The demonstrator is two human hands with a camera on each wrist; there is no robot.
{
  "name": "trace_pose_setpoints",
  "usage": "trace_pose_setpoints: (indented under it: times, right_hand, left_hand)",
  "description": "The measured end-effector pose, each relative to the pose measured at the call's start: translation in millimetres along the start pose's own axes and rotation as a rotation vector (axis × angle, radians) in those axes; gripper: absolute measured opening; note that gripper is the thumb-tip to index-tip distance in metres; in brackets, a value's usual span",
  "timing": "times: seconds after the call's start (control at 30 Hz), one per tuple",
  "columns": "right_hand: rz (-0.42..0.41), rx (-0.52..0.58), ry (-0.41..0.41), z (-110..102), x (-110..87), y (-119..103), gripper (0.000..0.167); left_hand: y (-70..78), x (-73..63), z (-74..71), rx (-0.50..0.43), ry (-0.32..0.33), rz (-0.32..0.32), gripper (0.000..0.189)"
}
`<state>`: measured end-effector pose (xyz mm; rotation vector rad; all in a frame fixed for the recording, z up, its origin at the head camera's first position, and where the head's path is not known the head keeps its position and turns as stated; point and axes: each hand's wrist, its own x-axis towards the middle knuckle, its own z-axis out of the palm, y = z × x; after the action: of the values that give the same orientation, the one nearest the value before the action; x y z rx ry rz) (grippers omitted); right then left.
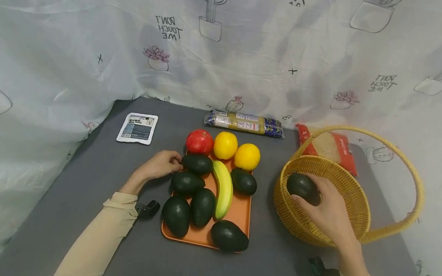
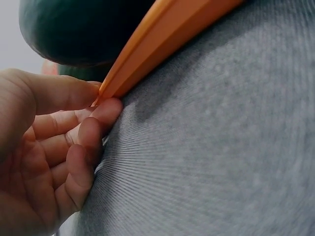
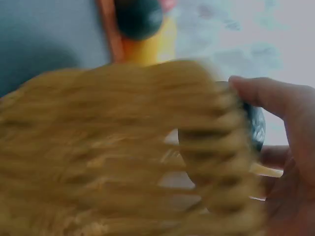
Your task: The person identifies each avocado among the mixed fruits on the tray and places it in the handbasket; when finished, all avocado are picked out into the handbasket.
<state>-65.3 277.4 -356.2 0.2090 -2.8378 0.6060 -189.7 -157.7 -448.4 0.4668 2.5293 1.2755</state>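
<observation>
Over the yellow wicker basket [image 1: 292, 220], my right hand [image 1: 329, 209] holds a dark green avocado [image 1: 303, 188] at the opening. In the right wrist view the basket's blurred weave partly hides that avocado [image 3: 255, 128]. My left hand [image 1: 162, 164] pinches the left rim of the orange tray [image 1: 242, 212] between thumb and fingers, as the left wrist view shows on the tray edge [image 2: 147, 46]. Several more avocados [image 1: 176, 215] lie on the tray around a banana [image 1: 223, 189]. At its far end sit a red pomegranate [image 1: 199, 141] and two yellow round fruits [image 1: 225, 145].
The basket's tall handle [image 1: 419, 190] leans out to the right. Behind the basket lies a red bag [image 1: 343, 151]. A long noodle-like packet [image 1: 245, 123] lies along the back, and a white packet [image 1: 137, 128] at the back left. Patterned cloth hangs around the grey table [image 1: 266, 261].
</observation>
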Motion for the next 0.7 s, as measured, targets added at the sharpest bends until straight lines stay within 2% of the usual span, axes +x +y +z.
trace_pose_setpoints:
  times: [0.13,0.3,0.47,0.7]
  right_hand:
    - [0.071,-0.014,-0.044,10.0,-7.5,19.7,0.066]
    - [0.092,-0.044,-0.142,22.7,-8.6,33.6,0.064]
    - [0.084,-0.077,-0.204,28.7,-6.9,37.0,0.061]
    - [0.082,-0.085,-0.214,26.2,-6.7,31.8,0.065]
  left_hand:
    - [2.2,0.9,-0.5,0.006,-0.007,0.009,0.022]
    - [1.2,1.1,0.4,-0.001,-0.007,0.003,0.021]
    - [-2.0,1.5,1.0,-0.013,-0.007,0.000,0.021]
    - [-0.7,0.8,0.3,-0.023,-0.006,-0.010,0.022]
